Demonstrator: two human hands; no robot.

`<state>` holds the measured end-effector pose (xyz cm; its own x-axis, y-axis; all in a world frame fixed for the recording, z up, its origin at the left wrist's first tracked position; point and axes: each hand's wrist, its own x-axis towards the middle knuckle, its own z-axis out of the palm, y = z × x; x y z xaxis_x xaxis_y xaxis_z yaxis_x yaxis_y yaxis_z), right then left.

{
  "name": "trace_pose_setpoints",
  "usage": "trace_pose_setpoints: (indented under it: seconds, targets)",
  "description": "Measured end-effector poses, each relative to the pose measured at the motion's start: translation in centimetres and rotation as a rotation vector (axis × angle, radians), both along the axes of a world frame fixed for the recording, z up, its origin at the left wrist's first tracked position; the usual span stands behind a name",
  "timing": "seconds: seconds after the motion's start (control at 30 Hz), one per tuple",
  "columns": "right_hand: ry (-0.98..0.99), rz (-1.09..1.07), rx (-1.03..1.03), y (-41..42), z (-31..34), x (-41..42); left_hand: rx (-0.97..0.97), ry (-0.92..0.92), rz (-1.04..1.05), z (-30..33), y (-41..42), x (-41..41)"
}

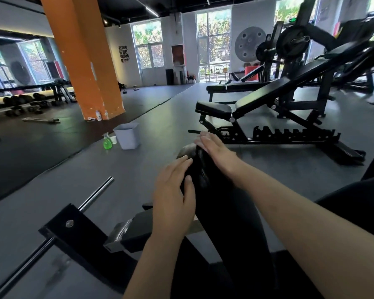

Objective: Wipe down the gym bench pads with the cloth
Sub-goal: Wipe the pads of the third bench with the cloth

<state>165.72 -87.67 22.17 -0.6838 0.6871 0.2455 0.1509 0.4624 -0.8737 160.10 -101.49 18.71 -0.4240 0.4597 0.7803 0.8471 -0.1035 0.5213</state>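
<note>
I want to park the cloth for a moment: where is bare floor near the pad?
Bare grey floor lies between the steel bar and the bin, and between the pad and the adjustable bench. Crowded spots: around the spray bottle beside the bin.

L hand (173, 195) & R hand (216, 149) flat on black pad (216, 203); spray bottle (107, 142) by bin (127, 135).
</note>
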Motion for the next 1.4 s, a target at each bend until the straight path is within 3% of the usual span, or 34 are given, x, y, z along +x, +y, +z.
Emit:
trace_pose_setpoints:
  seconds: [0.13, 0.23, 0.4, 0.53, 0.77, 0.9, 1.0, 1.2, 1.4]
  targets:
    - [0.046, 0.001, 0.185, -4.3, -3.0, 3.3, 0.006, 0.039, -0.003, -0.7, 0.3, 0.2]
    - [0.04, -0.032, 0.213, -5.2, -4.5, 3.8, 0.01, 0.01, 0.002, -1.1, 0.5, 0.5]
    - [-0.065, -0.177, 0.128, -3.0, -1.0, 0.4, -0.001, 0.025, 0.013, -1.6, 0.6, 0.7]
    - [0.055, -0.19, 0.018, -0.2, -0.6, -1.7, -0.031, 0.061, 0.066, -2.0, 0.6, 1.2]
    - [-0.03, -0.197, -0.082, 2.0, -5.5, 0.8, -0.054, 0.141, 0.173, -2.7, 1.0, 2.3]
    - [-0.156, -0.264, -0.243, 2.4, -10.4, 4.1, -0.063, 0.261, 0.18, -3.2, 0.9, 3.3]
    - [-0.096, -0.256, -0.313, 1.9, -9.7, 4.1, -0.084, 0.305, 0.183, -3.7, 0.7, 3.4]
    - [0.018, -0.202, -0.105, 0.3, -4.2, 1.2, -0.096, 0.332, 0.203, -3.9, 1.1, 3.4]
    - [0.122, -0.113, -0.028, 0.9, -5.1, 1.6, -0.126, 0.322, 0.217, -4.3, 1.2, 3.5]
